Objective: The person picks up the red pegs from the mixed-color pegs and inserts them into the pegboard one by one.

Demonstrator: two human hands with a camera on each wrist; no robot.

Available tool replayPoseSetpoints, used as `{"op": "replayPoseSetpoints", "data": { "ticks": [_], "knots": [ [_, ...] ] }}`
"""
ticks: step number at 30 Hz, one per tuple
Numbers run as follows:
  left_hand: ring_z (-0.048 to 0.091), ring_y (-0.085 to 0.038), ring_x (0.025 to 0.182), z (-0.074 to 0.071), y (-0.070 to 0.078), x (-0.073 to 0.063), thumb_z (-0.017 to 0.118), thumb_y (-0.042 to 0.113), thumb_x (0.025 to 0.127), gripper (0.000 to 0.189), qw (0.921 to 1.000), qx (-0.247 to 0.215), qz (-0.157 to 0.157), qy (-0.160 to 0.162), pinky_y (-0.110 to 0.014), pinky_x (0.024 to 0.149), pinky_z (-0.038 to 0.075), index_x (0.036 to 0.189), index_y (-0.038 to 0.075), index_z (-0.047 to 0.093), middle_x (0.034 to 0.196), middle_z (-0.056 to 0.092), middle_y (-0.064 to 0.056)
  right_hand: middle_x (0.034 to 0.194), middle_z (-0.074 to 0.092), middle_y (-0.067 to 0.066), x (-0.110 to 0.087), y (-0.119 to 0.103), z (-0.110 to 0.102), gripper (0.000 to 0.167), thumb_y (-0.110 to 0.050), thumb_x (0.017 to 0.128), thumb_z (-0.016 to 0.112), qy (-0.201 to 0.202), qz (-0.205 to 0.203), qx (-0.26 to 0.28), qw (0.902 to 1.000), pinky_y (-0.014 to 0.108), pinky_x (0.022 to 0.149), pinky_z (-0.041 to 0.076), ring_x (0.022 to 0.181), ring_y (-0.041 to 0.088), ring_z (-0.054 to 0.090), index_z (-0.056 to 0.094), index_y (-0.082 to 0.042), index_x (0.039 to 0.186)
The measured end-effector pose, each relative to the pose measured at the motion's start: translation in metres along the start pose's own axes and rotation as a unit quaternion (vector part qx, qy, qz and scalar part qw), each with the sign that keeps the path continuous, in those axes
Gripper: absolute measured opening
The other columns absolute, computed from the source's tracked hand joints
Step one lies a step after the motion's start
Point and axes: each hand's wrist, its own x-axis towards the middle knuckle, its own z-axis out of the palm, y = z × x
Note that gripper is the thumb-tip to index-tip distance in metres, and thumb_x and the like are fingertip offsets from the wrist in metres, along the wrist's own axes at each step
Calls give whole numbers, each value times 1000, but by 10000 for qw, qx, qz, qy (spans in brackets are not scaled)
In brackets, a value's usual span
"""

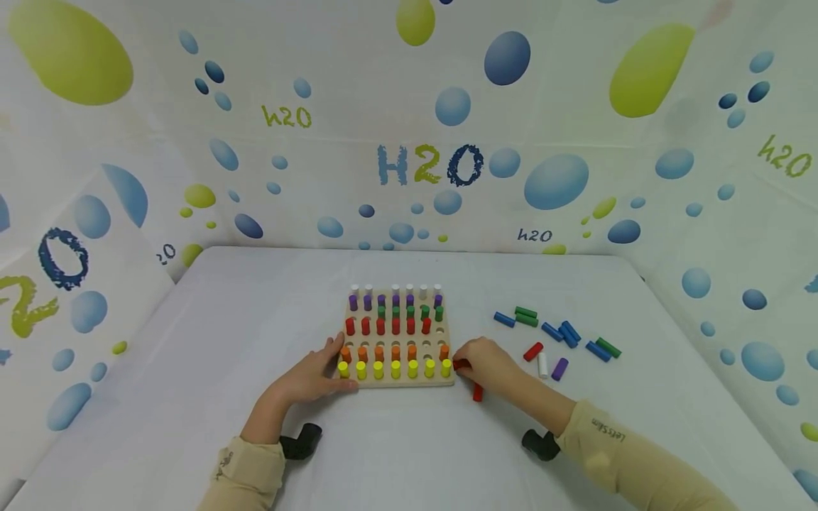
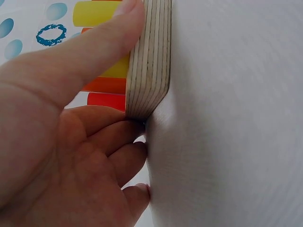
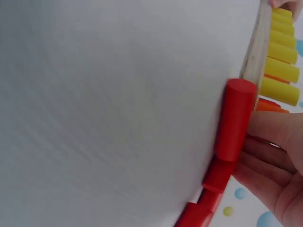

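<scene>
A wooden pegboard (image 1: 402, 382) lies on the table, holding upright rows of white, purple, green, red, orange and yellow pegs. Bare holes show at the right end of the red row and within the orange row. My left hand (image 1: 313, 372) holds the board's near left corner, thumb along the front edge (image 2: 151, 56) and fingers curled against the left side. At the right edge, my right hand (image 1: 488, 362) pinches a red peg (image 1: 461, 364), mostly covered by the fingers. Another red peg (image 1: 478, 392) lies just below that hand; several red pegs (image 3: 234, 120) line up beside the fingers in the right wrist view.
Loose pegs lie right of the board: blue pegs (image 1: 552, 331), green pegs (image 1: 527, 320), a red peg (image 1: 533, 351), a white peg (image 1: 542, 365) and a purple peg (image 1: 559, 369). A patterned sheet (image 1: 358, 106) hangs behind the white table (image 1: 255, 305).
</scene>
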Motion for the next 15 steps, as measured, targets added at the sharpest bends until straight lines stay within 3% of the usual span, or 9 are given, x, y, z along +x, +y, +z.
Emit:
{"op": "replayPoseSetpoints", "data": {
  "ticks": [7,15],
  "knots": [
    [10,-47,133,0,0,0,70,50,73,101,10000,-15,-54,-16,-60,105,10,147,9,15,148,12,-25,89,69,5,-2,1,2,15,-7,78,72,352,-229,-74,9991,30,75,54,83,20,63,70,-5,93],
    [10,-47,133,-1,1,-1,70,50,73,101,9999,4,-90,-54,-60,105,9,147,9,14,148,11,-24,95,69,5,-3,7,-1,21,-8,78,71,426,-56,252,9988,29,76,53,88,18,63,70,-5,100]
  ]
}}
